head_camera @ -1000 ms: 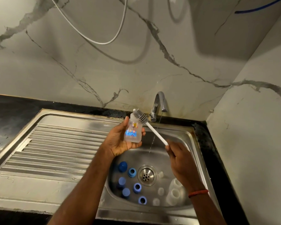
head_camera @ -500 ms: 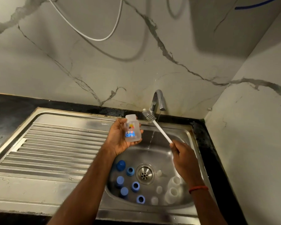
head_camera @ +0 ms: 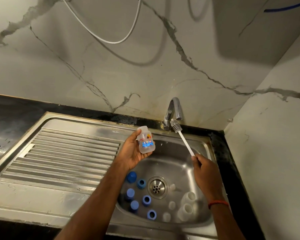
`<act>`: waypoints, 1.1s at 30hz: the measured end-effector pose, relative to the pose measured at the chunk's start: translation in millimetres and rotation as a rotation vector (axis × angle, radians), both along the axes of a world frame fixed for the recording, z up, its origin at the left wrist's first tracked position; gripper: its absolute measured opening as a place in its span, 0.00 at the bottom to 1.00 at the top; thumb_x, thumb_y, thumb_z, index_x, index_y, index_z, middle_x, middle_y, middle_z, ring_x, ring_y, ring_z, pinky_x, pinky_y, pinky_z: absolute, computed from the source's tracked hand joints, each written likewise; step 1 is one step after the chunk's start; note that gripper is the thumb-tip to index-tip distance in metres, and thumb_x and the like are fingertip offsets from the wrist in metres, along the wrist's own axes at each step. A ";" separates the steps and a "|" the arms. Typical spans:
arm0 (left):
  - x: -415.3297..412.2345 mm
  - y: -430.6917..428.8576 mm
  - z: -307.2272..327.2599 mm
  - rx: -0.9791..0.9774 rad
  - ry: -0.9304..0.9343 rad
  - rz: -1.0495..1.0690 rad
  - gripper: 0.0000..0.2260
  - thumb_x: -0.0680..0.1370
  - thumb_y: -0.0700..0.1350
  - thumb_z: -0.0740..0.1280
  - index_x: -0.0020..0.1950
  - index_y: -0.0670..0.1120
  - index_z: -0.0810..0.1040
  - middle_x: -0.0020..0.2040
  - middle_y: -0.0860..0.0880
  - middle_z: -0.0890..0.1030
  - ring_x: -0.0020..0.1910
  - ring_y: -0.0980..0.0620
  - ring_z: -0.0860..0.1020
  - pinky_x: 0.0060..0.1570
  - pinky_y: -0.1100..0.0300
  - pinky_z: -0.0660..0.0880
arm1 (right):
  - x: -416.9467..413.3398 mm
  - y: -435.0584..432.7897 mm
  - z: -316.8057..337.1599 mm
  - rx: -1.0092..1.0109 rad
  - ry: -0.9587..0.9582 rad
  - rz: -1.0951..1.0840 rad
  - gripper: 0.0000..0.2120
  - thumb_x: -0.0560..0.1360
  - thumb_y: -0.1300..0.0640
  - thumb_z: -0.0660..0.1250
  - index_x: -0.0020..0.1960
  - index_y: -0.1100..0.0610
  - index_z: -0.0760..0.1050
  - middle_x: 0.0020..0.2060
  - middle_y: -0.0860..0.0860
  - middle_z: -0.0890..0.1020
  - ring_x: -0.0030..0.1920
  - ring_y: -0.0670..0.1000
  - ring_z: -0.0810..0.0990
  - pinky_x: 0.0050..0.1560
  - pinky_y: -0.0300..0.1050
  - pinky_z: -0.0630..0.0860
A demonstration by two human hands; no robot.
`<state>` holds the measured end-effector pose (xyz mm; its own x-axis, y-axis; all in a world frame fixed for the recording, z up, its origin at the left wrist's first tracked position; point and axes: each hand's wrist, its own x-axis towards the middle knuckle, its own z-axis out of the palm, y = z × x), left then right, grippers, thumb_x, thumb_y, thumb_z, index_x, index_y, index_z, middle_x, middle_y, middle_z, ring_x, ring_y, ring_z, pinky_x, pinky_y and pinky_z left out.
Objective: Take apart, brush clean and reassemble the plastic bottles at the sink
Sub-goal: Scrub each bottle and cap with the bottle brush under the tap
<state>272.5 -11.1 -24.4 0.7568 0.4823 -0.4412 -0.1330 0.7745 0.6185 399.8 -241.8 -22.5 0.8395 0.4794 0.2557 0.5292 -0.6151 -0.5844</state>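
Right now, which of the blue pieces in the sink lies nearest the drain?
The blue ring just left of the drain, beside the domed cap; the other blue pieces lie farther off.

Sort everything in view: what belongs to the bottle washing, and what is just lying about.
For the job: bottle in the left hand; brush in the right hand; blue caps, blue rings, small clear parts and other bottles in the sink; tap.

Just there: white hose on the wall; blue cable; draining board.
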 end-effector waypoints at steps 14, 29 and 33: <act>11.6 1.1 16.8 -0.017 0.080 0.103 0.22 0.82 0.59 0.62 0.66 0.44 0.75 0.61 0.37 0.79 0.57 0.37 0.80 0.43 0.43 0.81 | -34.7 14.1 -7.0 0.033 -0.018 0.396 0.10 0.81 0.53 0.64 0.57 0.55 0.81 0.34 0.39 0.73 0.35 0.40 0.75 0.36 0.29 0.67; -5.7 6.0 25.4 -0.025 0.124 0.195 0.22 0.82 0.61 0.60 0.63 0.45 0.77 0.56 0.39 0.82 0.53 0.42 0.81 0.45 0.50 0.79 | -53.9 17.6 -6.4 0.071 -0.012 0.422 0.14 0.80 0.50 0.60 0.53 0.56 0.81 0.35 0.43 0.75 0.35 0.45 0.76 0.35 0.41 0.74; 2.2 -15.0 21.7 0.056 0.217 0.122 0.23 0.81 0.62 0.61 0.61 0.44 0.78 0.50 0.42 0.84 0.47 0.47 0.82 0.41 0.54 0.78 | -44.9 39.8 2.5 0.034 -0.103 0.377 0.11 0.81 0.54 0.63 0.58 0.58 0.80 0.36 0.46 0.74 0.33 0.42 0.72 0.34 0.34 0.68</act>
